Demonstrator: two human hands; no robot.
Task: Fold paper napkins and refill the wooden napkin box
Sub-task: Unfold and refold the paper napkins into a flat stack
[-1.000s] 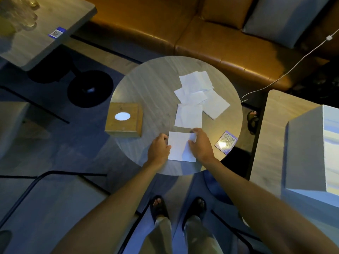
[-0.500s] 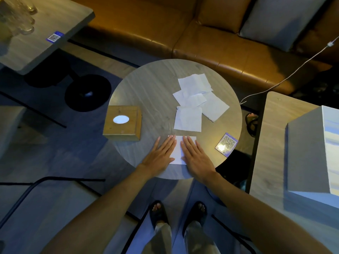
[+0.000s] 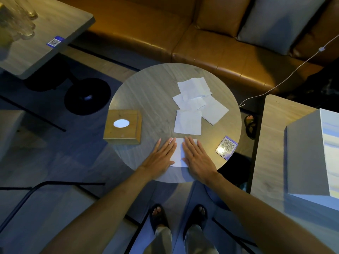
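- Head view: a blue-edged square card printed with a QR code point(image 3: 227, 147) lies near the right rim of the round grey wood-grain table point(image 3: 146, 92). A similar blue QR label point(image 3: 54, 41) sits on the square table at upper left. No words on either can be read.
- The folded white paper napkin point(image 3: 178, 154) lies at the table's near edge, between and partly beneath both hands.
- The left hand point(image 3: 161, 156) lies flat with straight fingers over the napkin's left edge. The right hand point(image 3: 197, 157) lies flat across its right part. Neither curls round it.
- The square wooden napkin box point(image 3: 122, 133) stands near the left hand, to its left and apart from it, with white showing in its oval top opening.
- Loose white paper napkins point(image 3: 189, 121) lie overlapping just beyond the hands.
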